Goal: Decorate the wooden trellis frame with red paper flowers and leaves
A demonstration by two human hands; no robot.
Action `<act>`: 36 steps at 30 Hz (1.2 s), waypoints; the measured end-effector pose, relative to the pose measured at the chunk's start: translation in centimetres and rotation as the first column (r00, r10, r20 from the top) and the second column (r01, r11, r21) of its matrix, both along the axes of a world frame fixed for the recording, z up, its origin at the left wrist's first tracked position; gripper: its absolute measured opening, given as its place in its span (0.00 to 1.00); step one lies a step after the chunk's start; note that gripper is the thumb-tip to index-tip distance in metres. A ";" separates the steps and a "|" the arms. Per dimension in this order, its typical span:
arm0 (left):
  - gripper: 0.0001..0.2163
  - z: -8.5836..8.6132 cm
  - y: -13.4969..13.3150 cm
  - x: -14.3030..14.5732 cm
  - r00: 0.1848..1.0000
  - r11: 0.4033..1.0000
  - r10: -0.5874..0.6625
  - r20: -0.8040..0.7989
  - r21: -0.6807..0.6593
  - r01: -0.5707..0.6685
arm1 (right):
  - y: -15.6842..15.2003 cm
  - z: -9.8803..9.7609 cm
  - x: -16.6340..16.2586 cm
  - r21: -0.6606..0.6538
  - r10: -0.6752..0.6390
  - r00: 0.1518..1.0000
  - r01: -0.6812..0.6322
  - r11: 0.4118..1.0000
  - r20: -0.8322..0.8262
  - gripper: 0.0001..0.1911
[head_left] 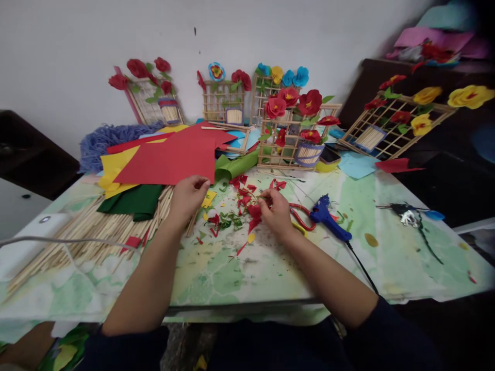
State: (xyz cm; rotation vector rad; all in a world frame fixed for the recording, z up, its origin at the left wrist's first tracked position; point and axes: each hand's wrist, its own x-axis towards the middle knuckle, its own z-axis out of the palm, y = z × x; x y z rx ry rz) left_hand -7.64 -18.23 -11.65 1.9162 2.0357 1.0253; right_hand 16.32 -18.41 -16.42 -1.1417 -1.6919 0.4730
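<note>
My left hand (189, 198) is closed, thumb and fingertips together, by the lower right corner of a large red paper sheet (174, 159). What it pinches, if anything, is too small to make out. Over a pile of red paper scraps (254, 216) my right hand (276, 212) is also pinched shut; what lies in its fingers cannot be made out. Just right of that hand are scissors (303, 216) with red and yellow handles, partly hidden by it. A blue glue gun (330, 220) lies farther right. Green clippings (232, 220) are scattered between my hands.
Stick lattices with paper flowers (310, 103) stand along the back. Thin wooden sticks (88, 237) lie at left under folded dark green paper (133, 201), beside a white device (36, 239) and a grey cable (77, 240). Blue yarn (102, 149) is heaped behind the sheets.
</note>
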 end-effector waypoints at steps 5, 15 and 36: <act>0.13 0.3 0.1 -1.1 0.971 0.968 -0.083 -0.224 -0.248 0.025 | -0.1 -0.1 -0.1 0.007 0.014 1.000 -0.014 1.000 0.018 0.03; 0.09 -0.8 1.0 -2.9 0.897 0.915 -0.228 -0.378 -0.399 0.065 | -0.2 0.0 -0.2 -0.014 0.056 0.998 -0.056 0.998 0.020 0.03; 0.16 -2.9 -0.4 3.0 0.925 0.986 -0.095 -0.368 -0.162 0.036 | -0.3 -0.1 -0.1 -0.058 0.100 0.993 -0.096 0.994 0.068 0.04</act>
